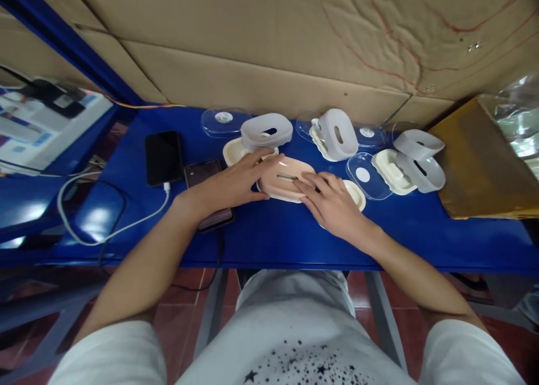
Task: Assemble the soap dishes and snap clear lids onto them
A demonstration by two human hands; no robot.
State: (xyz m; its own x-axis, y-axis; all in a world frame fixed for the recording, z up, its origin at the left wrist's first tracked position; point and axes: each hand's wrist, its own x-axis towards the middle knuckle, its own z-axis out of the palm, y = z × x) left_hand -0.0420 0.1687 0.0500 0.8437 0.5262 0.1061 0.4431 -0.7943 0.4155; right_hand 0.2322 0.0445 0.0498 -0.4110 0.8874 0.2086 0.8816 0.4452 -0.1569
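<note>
A pink oval plastic dish (286,167) with a slot in its floor is at the middle of the blue table, with a cream rim showing under its front edge. My left hand (236,183) closes on its left end, thumb at the front and fingers over the far rim. At the right end, my right hand (337,208) grips the dish with bent fingers, some reaching inside. Beside my right hand lies a cream oval part (355,194), partly covered by it. Behind my left hand, a light grey slotted dish (266,130) rests on a cream base (233,151).
More grey dishes (342,133), cream bases (393,172) and clear oval lids (370,175) lie along the back and right. Two phones, one black (163,157) with a white cable (138,228), sit at left. A cardboard box (484,160) bounds the right; cardboard (252,54) lines the back.
</note>
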